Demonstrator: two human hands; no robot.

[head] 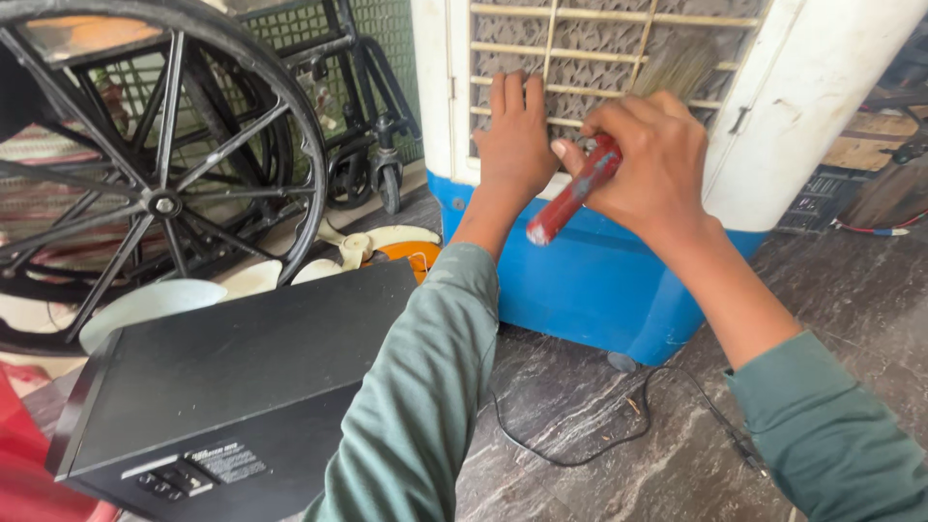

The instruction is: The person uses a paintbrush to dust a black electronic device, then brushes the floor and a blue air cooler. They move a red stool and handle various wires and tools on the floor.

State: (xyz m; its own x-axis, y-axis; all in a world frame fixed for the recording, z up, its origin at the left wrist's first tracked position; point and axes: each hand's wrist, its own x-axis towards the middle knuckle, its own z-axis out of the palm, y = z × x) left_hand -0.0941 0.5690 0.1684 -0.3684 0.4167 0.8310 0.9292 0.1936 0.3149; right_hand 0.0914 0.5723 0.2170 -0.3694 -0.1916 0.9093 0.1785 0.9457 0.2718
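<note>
Against the cream slatted grille (619, 58) of the white-and-blue plastic air cooler (590, 280), the left hand (515, 135) lies flat, fingers spread, gripping nothing. Just right of it, the right hand (650, 159) is clenched on a red-handled brush (572, 193); handle slants down-left, bristles up-right touching the grille. A black box (232, 387) sits left of the cooler.

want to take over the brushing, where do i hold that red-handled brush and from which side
Grip the red handle, not the bristles. The right hand already wraps its upper part; the lower end sticks out free, down toward the left. The handle is a slim rod tilted up to the right, bristles against the cooler grille, so probably come from below left and wrap around it.
</note>
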